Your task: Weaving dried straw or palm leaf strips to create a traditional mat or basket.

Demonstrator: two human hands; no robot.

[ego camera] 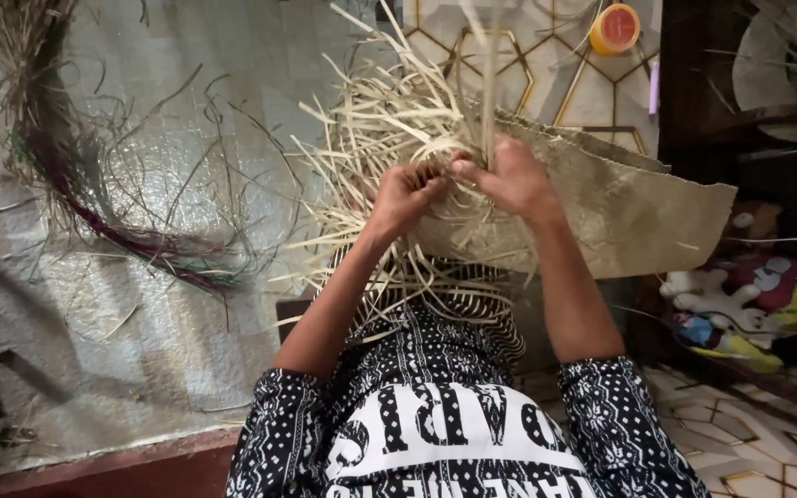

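Patterned sleeves (pixel 601 415) lead to left hand (pixel 405 195) and right hand (pixel 509 175), both pinching pale straw strips (pixel 389 111).

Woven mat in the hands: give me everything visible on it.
The woven mat is pale tan and looks like flat dried leaf or straw strips, tightly plaited into a sheet. Its finished part spreads to the right, slightly curled, over the patterned tile floor. The left edge is unfinished: loose strips fan out up and left in a tangle, some hanging toward the person's lap. The left hand and right hand both pinch strips at that working edge, one strip pulled straight up.
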